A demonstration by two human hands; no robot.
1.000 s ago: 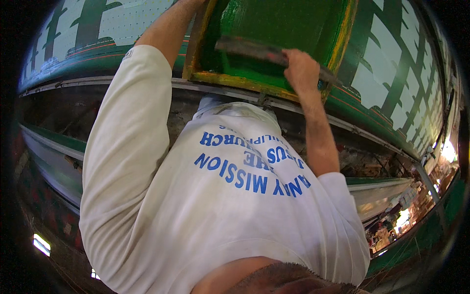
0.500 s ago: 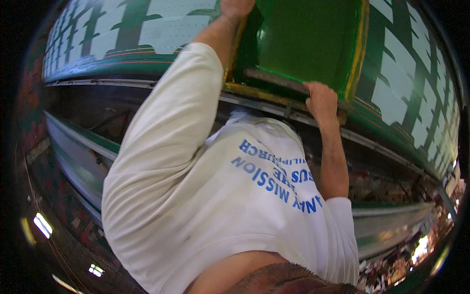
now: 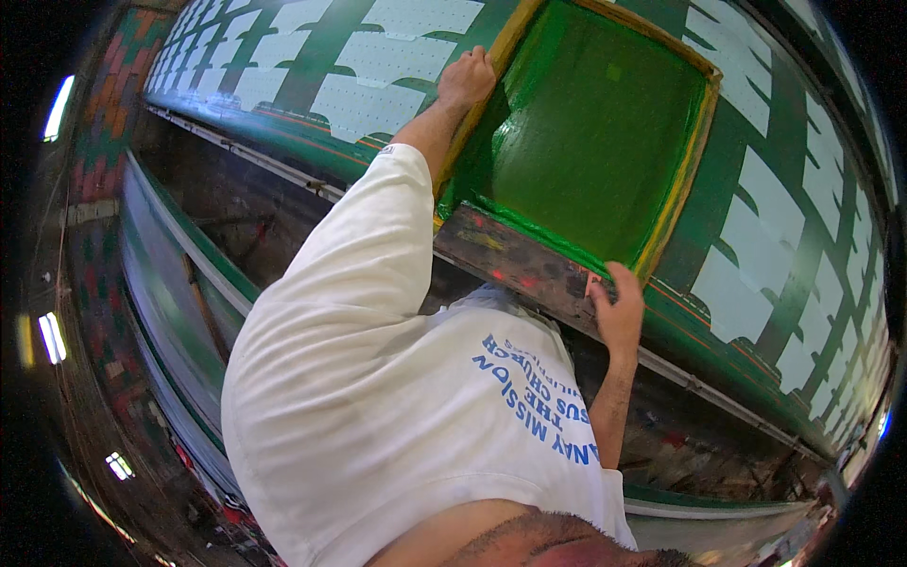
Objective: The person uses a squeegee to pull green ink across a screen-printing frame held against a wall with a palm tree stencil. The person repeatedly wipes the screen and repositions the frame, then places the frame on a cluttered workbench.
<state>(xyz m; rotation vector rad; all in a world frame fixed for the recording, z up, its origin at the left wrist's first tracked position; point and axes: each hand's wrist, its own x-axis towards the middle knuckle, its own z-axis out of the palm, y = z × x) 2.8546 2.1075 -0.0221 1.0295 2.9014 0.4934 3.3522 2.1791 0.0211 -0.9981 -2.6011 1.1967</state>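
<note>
A screen (image 3: 605, 132) with a green ink-coated mesh and yellow-stained frame lies on a long green printing table. My left hand (image 3: 466, 78) grips the frame's upper left side, fingers curled onto it. Along the frame's near edge is a wide, dark squeegee (image 3: 501, 250) with red and yellow stains, its face tilted toward me, beside a bright line of green ink. My right hand (image 3: 616, 307) holds the squeegee's right end with curled fingers and thumb. The front of my white shirt fills the lower middle.
The table's green surface carries rows of pale cut pieces (image 3: 746, 246) on both sides of the screen. A metal rail (image 3: 255, 151) runs along its near edge. Another long board (image 3: 170, 265) stands lower at left, beside a dark gap. Lights (image 3: 52, 335) glow at far left.
The squeegee has moved from over the mesh down to the near edge and turned its face up. The view has swung, showing more of the screen, with my left hand lower on its side.
</note>
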